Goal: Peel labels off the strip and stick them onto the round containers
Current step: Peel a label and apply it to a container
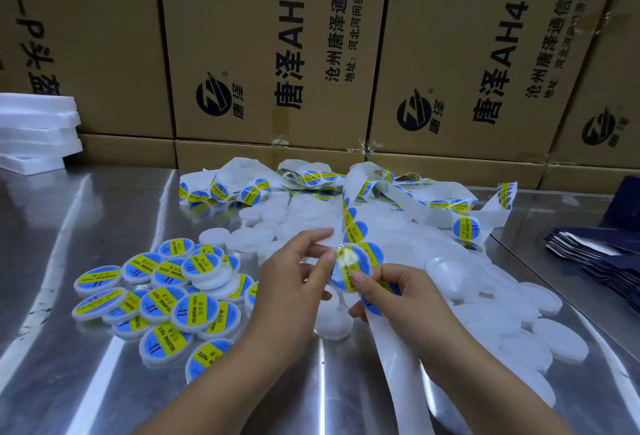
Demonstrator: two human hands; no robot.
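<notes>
Head view: the left hand (294, 273) pinches a label (349, 266) and the right hand (398, 292) grips the strip (398, 372), both above the tabletop (86, 382). Labelled containers (162, 292) lie heaped to the left. Bare containers (519, 323) lie on the right, partly under tangled strip, with cardboard boxes (277, 53) behind.

Both forearms bare, coming in from the near edge of the surface and converging toward its middle. Left hand (294, 271): thumb and forefinger pinch the rim of a label (348, 266), other fingers loosely spread. Right hand (401, 292): thumb on the same label, fingers curled beneath, gripping the strip (394, 358).
</notes>
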